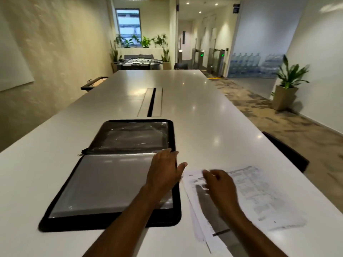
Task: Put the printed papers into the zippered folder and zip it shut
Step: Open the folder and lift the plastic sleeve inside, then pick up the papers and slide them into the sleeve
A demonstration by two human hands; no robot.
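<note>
Gleaming white table, open folder

Open zippered folder beside printed papers (both hands empty) on table.

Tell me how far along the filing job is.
Done: the zippered folder lies unzipped and open flat on the table. In hand: the left hand rests on its right edge; the right hand reaches onto the printed papers beside it. Left: inserting papers, zipping shut.
</note>
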